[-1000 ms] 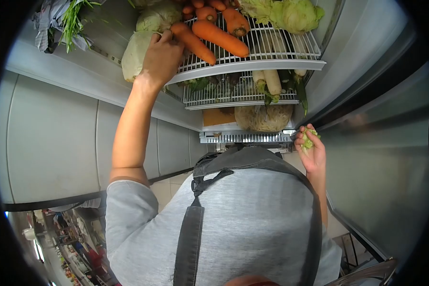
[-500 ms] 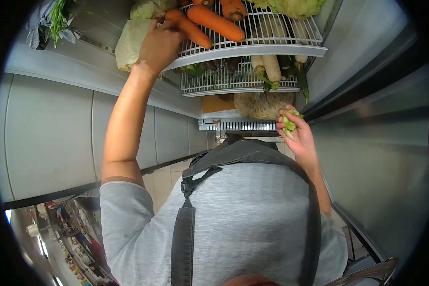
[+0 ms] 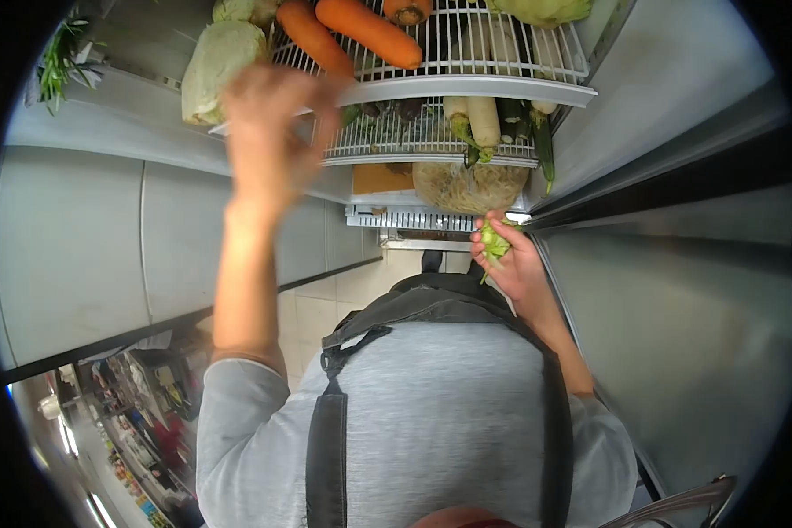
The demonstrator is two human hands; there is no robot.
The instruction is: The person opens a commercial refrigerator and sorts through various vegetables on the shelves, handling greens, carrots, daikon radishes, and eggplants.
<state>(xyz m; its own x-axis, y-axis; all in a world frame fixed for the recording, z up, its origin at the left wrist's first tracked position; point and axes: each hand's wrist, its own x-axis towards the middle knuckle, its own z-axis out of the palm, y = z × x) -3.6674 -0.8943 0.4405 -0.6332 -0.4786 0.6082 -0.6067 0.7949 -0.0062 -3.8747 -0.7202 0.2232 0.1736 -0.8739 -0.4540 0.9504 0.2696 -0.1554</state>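
My left hand point(image 3: 277, 119), smeared by motion, is in front of the upper wire shelf point(image 3: 493, 85), beside a pale green cabbage point(image 3: 218, 66). Whether its fingers hold anything is hidden by the blur. Several orange carrots point(image 3: 370, 33) lie on that shelf just beyond the hand. Lower right, my right hand point(image 3: 510, 264) is closed around a small bunch of green leaf pieces point(image 3: 495, 244), just below a bag of pale sprouts point(image 3: 471, 185).
White radishes point(image 3: 482, 123) and a long green vegetable point(image 3: 543, 150) lie on the lower shelf. A metal door point(image 3: 669, 334) stands open on the right. Grey panels point(image 3: 70, 246) run along the left. Leafy greens point(image 3: 59, 66) hang at the upper left.
My left hand has come back off the carrots and cabbage toward me. My right hand has moved left with the leaf pieces. The shelves have shifted up and left in view.
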